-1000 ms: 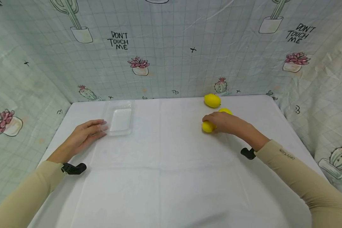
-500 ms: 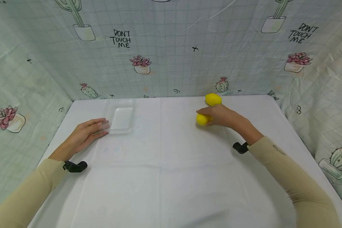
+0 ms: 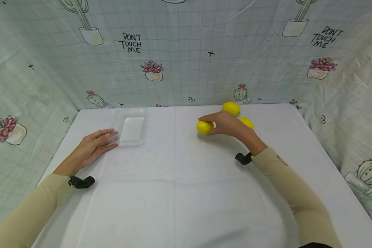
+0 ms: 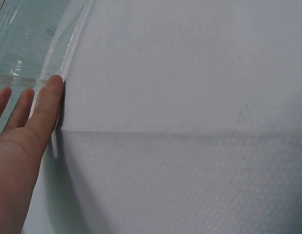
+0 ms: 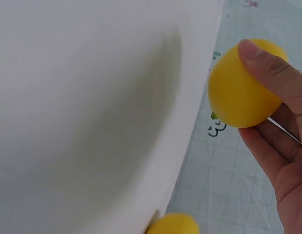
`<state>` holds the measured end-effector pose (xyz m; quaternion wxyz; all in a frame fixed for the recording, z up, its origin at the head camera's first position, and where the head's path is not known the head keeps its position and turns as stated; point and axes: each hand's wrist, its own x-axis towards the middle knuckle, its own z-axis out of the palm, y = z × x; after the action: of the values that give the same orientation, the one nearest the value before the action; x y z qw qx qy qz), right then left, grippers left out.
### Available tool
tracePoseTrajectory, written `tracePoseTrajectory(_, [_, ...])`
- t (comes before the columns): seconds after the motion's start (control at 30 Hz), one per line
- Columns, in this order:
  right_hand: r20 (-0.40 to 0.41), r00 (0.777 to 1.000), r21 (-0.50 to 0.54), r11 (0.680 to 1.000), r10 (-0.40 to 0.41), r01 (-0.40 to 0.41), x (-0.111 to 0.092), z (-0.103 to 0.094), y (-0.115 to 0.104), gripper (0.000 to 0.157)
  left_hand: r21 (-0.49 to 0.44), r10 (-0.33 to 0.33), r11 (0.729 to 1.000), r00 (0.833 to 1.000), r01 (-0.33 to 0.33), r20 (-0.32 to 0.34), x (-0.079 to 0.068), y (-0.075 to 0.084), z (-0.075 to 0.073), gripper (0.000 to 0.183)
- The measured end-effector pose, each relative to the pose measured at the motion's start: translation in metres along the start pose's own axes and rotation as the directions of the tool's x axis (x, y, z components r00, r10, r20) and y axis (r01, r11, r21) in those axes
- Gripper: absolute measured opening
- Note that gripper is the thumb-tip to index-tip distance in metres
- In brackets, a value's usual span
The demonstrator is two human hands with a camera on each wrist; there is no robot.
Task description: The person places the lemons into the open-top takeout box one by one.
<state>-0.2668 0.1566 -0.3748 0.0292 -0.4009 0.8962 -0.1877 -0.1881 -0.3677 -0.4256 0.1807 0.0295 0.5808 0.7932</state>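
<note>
Between thumb and fingers, my right hand (image 3: 227, 124) holds a yellow lemon (image 3: 204, 127) above the white table. In the right wrist view the same lemon (image 5: 246, 87) shows a small green tip, with my thumb lying across it. Two more lemons lie behind that hand: one at the table's back edge (image 3: 231, 108), the other (image 3: 246, 122) partly covered by the hand. On the left, my left hand (image 3: 96, 146) has its fingers extended against the near-left side of a clear plastic container (image 3: 133, 129). The left wrist view shows those fingertips at the rim of the container (image 4: 24, 80).
A white cloth covers the table (image 3: 173, 193). A curtain (image 3: 186, 51) printed with cacti and lettering hangs right behind the back edge and along both sides. Black wrist straps (image 3: 81, 182) sit on both arms.
My right hand has lifted the lemon and carried it left, away from the other two, uncovering more of the nearer one. My left hand and the container stay nearly in place.
</note>
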Motion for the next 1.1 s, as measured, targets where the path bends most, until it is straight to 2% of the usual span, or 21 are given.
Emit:
tracePoseTrajectory(0.3, [-0.025,0.999,0.037,0.998,-0.041,0.042,0.025,0.016,-0.006,0.061,-0.014,0.009,1.000,1.000,-0.008,0.023,0.001,-0.002,-0.001,0.058])
tracePoseTrajectory(0.63, [-0.036,0.993,0.080,0.990,-0.111,0.114,0.058,0.026,-0.022,0.062,-0.005,0.020,1.000,0.999,-0.020,0.036,0.002,-0.004,-0.002,0.049])
tracePoseTrajectory(0.83, [-0.058,0.991,0.099,0.987,-0.122,0.127,0.074,0.030,-0.031,0.064,-0.043,0.037,0.998,0.998,-0.034,0.053,0.002,-0.005,-0.004,0.045])
tracePoseTrajectory(1.1, [-0.100,0.985,0.204,0.966,-0.142,0.160,0.090,0.034,-0.044,0.065,-0.040,0.034,0.999,0.998,-0.031,0.062,0.001,-0.006,-0.005,0.045])
